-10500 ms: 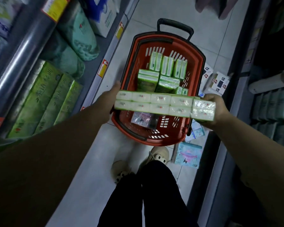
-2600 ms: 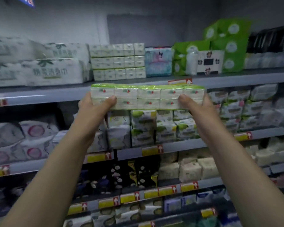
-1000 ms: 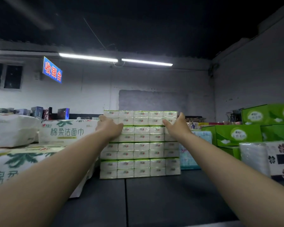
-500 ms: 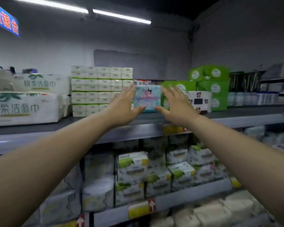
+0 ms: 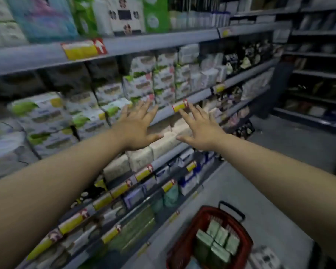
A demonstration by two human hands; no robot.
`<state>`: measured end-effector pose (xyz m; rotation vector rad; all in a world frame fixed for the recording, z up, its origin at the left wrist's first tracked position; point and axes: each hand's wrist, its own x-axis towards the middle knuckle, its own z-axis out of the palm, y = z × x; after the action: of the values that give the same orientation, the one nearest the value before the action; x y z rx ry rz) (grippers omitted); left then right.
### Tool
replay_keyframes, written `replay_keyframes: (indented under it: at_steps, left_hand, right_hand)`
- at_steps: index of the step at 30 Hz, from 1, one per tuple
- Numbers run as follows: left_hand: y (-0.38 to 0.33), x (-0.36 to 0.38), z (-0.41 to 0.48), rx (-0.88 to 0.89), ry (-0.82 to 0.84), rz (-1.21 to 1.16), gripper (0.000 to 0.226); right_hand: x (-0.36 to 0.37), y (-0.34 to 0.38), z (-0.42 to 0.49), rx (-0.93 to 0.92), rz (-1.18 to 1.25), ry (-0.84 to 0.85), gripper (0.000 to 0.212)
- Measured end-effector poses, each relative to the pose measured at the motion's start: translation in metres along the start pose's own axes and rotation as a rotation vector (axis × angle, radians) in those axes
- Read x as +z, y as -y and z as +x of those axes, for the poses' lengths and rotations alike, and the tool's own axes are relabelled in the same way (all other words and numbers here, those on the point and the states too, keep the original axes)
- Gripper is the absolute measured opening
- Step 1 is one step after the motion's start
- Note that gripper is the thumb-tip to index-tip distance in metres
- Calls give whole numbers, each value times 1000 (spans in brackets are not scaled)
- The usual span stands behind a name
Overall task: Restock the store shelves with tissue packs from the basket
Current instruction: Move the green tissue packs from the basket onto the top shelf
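on the left the shelves point(image 5: 144, 41) are full of tissue packages point(image 5: 45, 117), with yellow price labels point(image 5: 81, 49) along the edges. the left hand point(image 5: 138, 129) is in the air in front of the middle shelf, fingers straight and spread, holding nothing. just beside it the right hand point(image 5: 200, 131) is the same, spread wide and holding nothing. at the lower right the red basket point(image 5: 184, 247) stands on the floor point(image 5: 279, 210), with green tissue packs point(image 5: 217, 241) inside it.

Tissue packs point(image 5: 142, 84) on grey shelves point(image 5: 163, 38).
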<state>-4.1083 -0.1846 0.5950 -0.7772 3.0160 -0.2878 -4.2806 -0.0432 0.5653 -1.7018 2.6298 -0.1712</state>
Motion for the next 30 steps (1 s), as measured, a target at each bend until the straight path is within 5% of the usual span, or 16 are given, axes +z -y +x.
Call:
replay_keyframes:
  at_steps: [13, 30]
  left_hand:
    - [-139, 217, 82, 372, 426, 20, 91]
    - [-272, 630, 108, 747, 575, 148, 98]
  right_hand:
    - [227, -103, -73, 360, 150, 302, 90]
    - [633, -152, -96, 602, 285, 635, 90]
